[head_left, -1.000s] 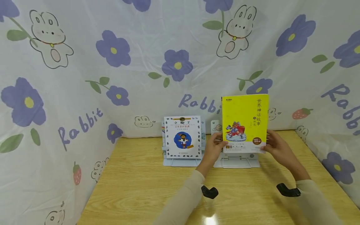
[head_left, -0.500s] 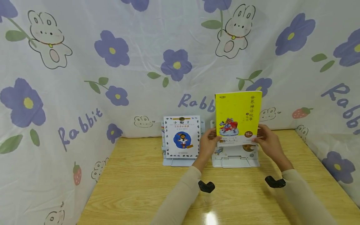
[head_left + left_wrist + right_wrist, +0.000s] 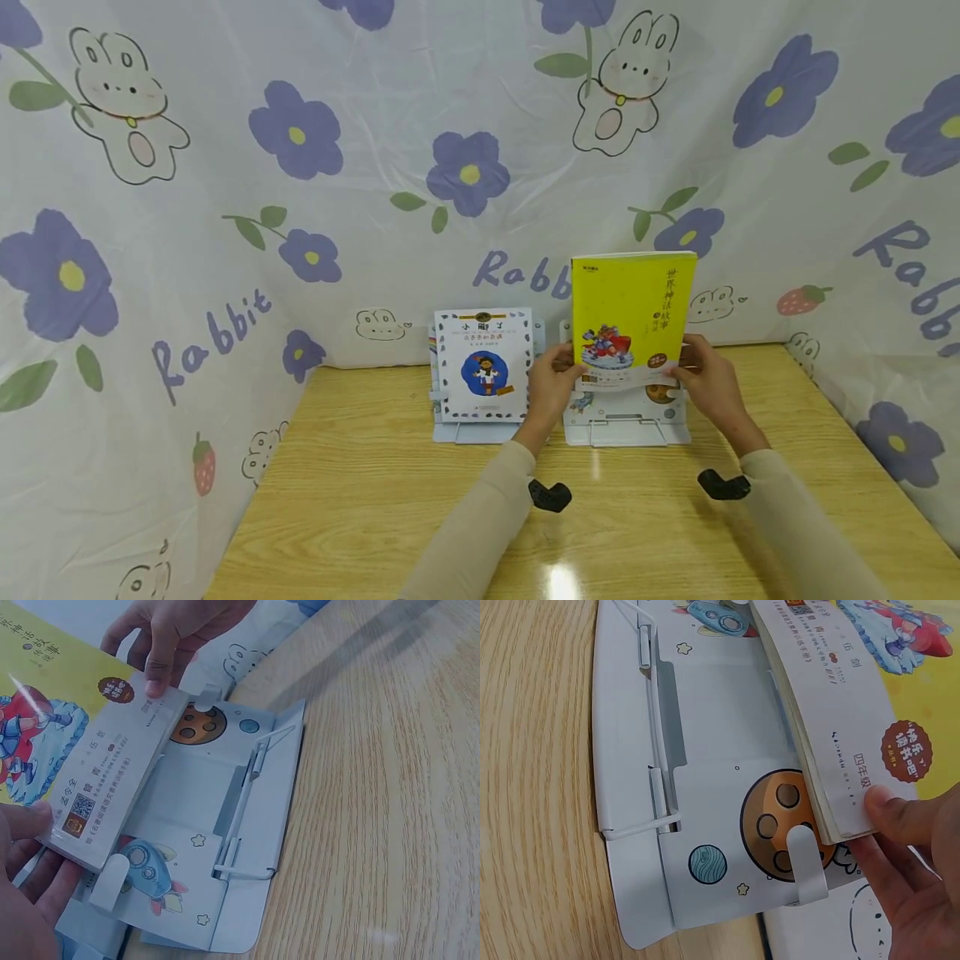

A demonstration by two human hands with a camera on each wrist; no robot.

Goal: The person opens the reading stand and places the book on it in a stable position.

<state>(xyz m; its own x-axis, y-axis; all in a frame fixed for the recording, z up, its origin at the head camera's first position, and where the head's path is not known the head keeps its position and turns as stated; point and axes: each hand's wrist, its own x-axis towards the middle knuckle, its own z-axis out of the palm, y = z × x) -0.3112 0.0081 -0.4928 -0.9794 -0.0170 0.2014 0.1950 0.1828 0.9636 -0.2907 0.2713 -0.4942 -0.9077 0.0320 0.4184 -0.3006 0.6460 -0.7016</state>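
A yellow paperback book (image 3: 633,308) with a white band along its bottom is held upright by both hands, just in front of a white bookstand (image 3: 626,432). My left hand (image 3: 550,385) pinches its lower left corner, thumb on the cover and fingers behind. At the lower right corner my right hand (image 3: 708,382) grips it the same way. In the right wrist view, the book's bottom edge lies close to the stand's page clip (image 3: 806,862). The stand's printed back plate (image 3: 187,787) shows below the book, with its wire support (image 3: 244,817) in front.
Left of the hands, a white picture book (image 3: 486,367) leans on a second, pale blue stand (image 3: 480,433). Both stands are on a wood-grain table (image 3: 390,500). A cloth (image 3: 375,217) printed with rabbits and flowers hangs behind the table's back edge.
Both hands have carried the yellow book left and a little up, baring more of the stand beneath it. Over the last half second its top edge has dropped slightly. The white book stays put.
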